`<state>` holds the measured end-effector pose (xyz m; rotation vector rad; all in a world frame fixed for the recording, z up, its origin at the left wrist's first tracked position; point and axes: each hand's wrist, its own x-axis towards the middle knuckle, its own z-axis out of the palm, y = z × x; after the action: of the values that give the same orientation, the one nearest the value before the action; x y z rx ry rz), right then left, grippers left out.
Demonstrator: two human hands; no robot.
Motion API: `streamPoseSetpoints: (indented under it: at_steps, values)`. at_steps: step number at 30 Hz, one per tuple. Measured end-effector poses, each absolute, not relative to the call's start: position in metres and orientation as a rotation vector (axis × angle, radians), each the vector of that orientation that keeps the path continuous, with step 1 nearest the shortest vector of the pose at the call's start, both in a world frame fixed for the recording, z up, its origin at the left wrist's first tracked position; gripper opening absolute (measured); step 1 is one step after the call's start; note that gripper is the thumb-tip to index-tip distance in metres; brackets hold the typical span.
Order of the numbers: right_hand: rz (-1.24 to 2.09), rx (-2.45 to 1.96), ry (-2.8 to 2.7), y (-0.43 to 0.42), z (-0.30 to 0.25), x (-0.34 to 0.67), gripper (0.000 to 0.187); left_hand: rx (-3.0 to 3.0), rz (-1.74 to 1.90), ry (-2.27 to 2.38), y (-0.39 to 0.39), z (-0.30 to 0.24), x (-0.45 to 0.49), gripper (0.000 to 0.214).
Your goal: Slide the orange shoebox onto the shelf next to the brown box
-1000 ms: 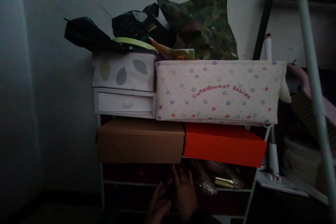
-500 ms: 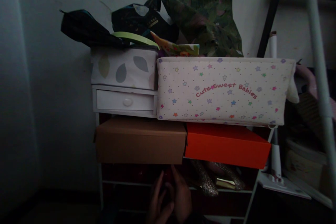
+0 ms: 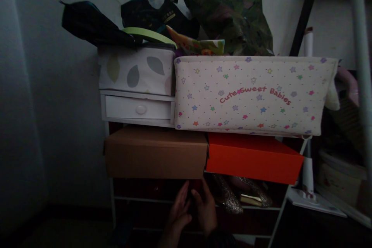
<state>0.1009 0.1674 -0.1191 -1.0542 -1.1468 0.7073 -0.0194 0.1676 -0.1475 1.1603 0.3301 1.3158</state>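
Head view, dim light. Both hands reach into the dark shelf bay under the two shoe boxes.

Left hand point(image 3: 179, 208): fingers extended upward, loosely spread, tips just below the bottom edge of the brown cardboard box point(image 3: 155, 152). Right hand point(image 3: 207, 211): fingers likewise extended and slightly parted, just beside the left hand, thumbs near or touching. A small dark reddish object point(image 3: 195, 184) sits between the fingertips at the front edge of the shelf; too dark to tell whether either hand grips it, or what it is.

Surroundings: white shelf rack point(image 3: 111, 197). To the right of the hands on the same shelf, glittery shoes point(image 3: 229, 198), apart from the right hand. Above, the brown cardboard box and an orange box point(image 3: 252, 157) sit side by side, touching. On top of them, a small white drawer unit point(image 3: 138, 107) at the left with a leaf-print box point(image 3: 136, 70) stacked on it, and a star-print fabric bin point(image 3: 250, 95) lettered "Cute Sweet Babies" at the right. Dark bags point(image 3: 158, 11) and crumpled green wrapping paper point(image 3: 229, 11) are piled on top against the wall.
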Motion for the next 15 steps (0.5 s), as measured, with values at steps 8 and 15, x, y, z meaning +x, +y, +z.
streamPoseSetpoints:
  at_steps: [8, 15]
  values:
    - [0.655, -1.068, -1.144, 0.176, -0.130, 0.104, 0.068, 1.222, 1.300, 0.319, 0.171, -0.138, -0.016, 0.077]
    - [0.607, -1.121, -1.155, 0.175, -0.126, 0.101, 0.067, 1.349, 1.280, 0.437, 0.161, -0.133, -0.017, 0.076]
